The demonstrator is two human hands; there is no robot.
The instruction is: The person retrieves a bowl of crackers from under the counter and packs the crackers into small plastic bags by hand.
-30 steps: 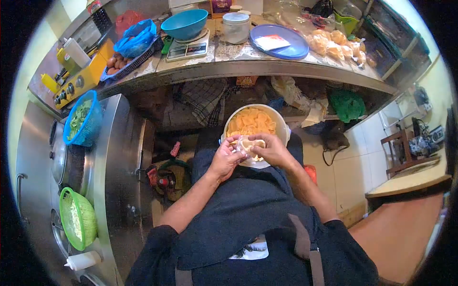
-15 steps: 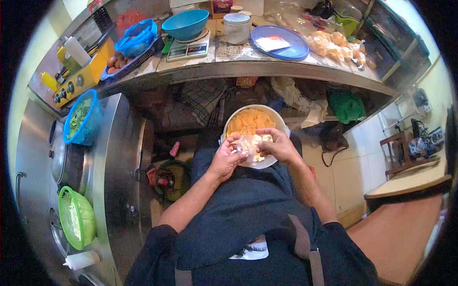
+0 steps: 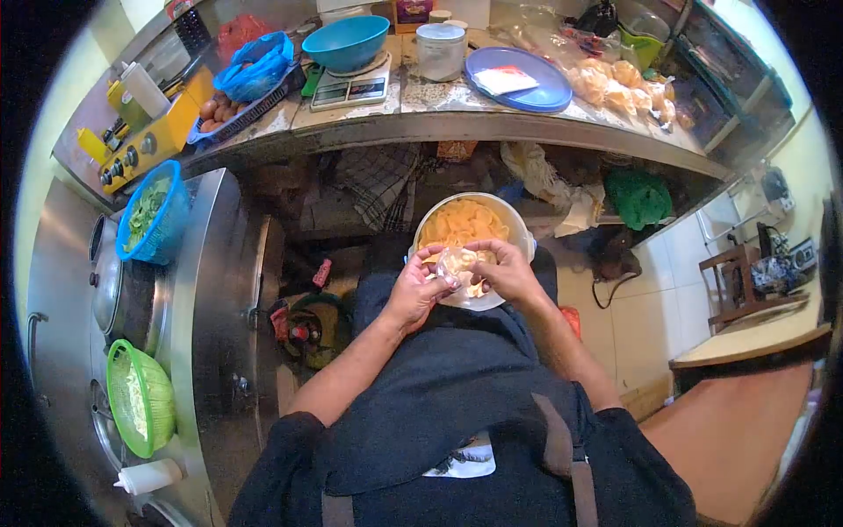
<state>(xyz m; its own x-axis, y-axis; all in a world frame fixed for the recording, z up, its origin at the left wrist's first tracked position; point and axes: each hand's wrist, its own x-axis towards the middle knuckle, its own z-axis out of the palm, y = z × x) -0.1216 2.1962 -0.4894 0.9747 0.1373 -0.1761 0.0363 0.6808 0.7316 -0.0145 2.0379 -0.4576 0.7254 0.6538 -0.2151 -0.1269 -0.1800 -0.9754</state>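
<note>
A white bucket [image 3: 519, 223] of thin orange chips [image 3: 461, 221] stands between my knees; paler pieces show near my fingers. Over its near side, my left hand [image 3: 419, 285] grips a small clear plastic bag [image 3: 456, 261] between thumb and fingers. My right hand [image 3: 507, 270] has its fingers curled at the bag's right side, thumb and forefinger close together on it. Whether chips are also inside those fingers is hidden.
Ahead, a counter holds a teal bowl [image 3: 348, 46] on a scale [image 3: 349, 91], a blue plate [image 3: 551, 94] and several filled bags [image 3: 615, 86]. At left, a blue basket [image 3: 156, 241] of leaves and a green basket [image 3: 162, 400] sit on a steel unit [image 3: 200, 263].
My right hand has shifted left from over the pale chips to the bag's edge. The bag looks fuller and more spread; my left hand keeps its hold.
</note>
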